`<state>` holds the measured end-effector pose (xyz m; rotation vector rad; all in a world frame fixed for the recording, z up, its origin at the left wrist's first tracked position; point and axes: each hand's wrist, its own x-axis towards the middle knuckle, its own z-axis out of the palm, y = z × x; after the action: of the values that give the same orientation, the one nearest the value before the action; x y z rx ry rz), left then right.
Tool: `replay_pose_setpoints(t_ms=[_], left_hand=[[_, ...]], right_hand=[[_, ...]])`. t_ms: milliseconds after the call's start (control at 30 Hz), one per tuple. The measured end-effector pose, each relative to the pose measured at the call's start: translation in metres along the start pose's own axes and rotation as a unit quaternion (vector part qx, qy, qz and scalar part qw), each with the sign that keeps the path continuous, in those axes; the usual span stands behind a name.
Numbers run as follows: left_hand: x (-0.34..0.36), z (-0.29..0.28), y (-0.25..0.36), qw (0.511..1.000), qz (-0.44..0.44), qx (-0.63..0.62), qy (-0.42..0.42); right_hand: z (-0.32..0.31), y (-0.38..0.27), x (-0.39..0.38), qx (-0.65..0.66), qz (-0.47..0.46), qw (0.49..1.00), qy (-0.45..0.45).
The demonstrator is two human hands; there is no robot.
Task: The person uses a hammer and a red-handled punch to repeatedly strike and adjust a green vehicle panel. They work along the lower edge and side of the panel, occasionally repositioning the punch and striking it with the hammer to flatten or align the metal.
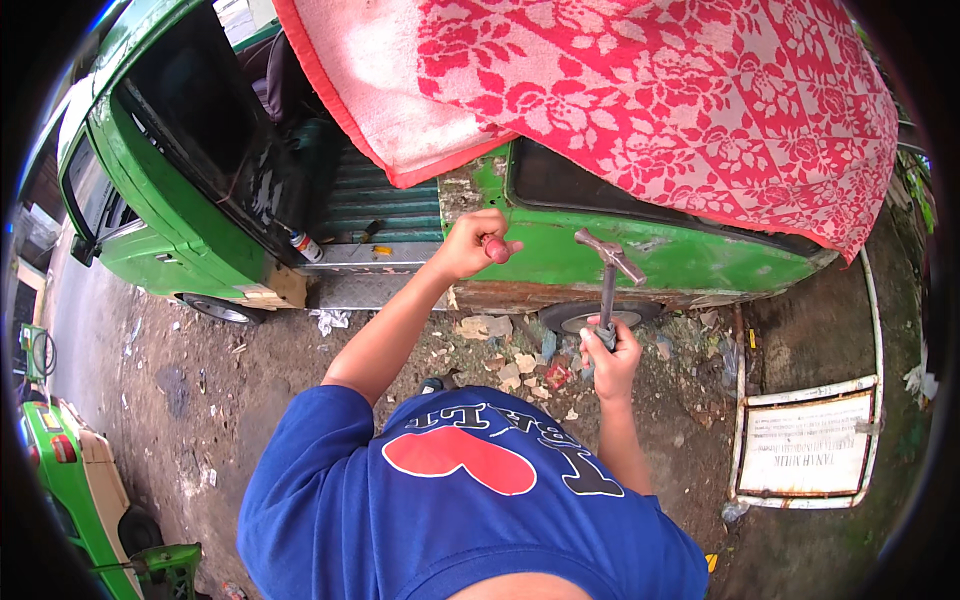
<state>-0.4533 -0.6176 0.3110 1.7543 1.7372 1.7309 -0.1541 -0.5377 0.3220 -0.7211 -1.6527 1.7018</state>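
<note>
My left hand (465,243) is closed around a tool with a red rounded handle (496,249). Its tip is hidden, so its exact kind does not show; it is held up in front of the green van's (590,240) rear body, by a scraped pillar (461,195). In my right hand (614,362) is a hammer (608,285), gripped low on its wrapped handle, with the metal head raised and apart from the red-handled tool. A pink floral blanket (640,110) is draped over the van's roof and part of the side window.
Left of my hands is the van's open doorway with a ribbed floor (350,190), a small bottle (306,246) and a yellow item (382,250). Rubble (512,370) litters the ground below. A white framed sign (806,445) lies right; another green vehicle (75,480) stands lower left.
</note>
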Motion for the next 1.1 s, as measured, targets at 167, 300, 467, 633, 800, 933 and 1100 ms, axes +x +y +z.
replay_pose_setpoints(t_ms=[167,300,467,633,800,933,1100], left_hand=[[0.0,0.001,0.009,0.995,0.005,0.093,0.043],[0.014,-0.004,0.007,0.98,0.123,0.145,0.058],[0.029,-0.012,-0.001,0.963,0.201,0.162,0.083],[0.029,-0.017,-0.008,0.961,0.207,0.153,0.103],[0.027,-0.025,-0.012,0.963,0.21,0.141,0.093],[0.031,-0.033,-0.01,0.969,0.208,0.121,0.048],[0.031,-0.044,-0.015,0.976,0.19,0.107,-0.013]], right_hand=[[-0.014,0.014,-0.003,0.023,0.0,1.0,0.004],[-0.02,0.019,-0.007,0.016,-0.01,0.999,-0.028],[-0.024,0.018,-0.009,0.011,0.006,0.999,-0.053],[-0.022,0.013,-0.01,-0.016,-0.009,0.999,-0.047],[-0.011,0.006,-0.008,-0.025,0.0,0.999,-0.026],[-0.005,0.003,-0.004,-0.052,-0.027,0.998,-0.028],[0.009,-0.006,-0.007,-0.062,-0.006,0.997,-0.038]])
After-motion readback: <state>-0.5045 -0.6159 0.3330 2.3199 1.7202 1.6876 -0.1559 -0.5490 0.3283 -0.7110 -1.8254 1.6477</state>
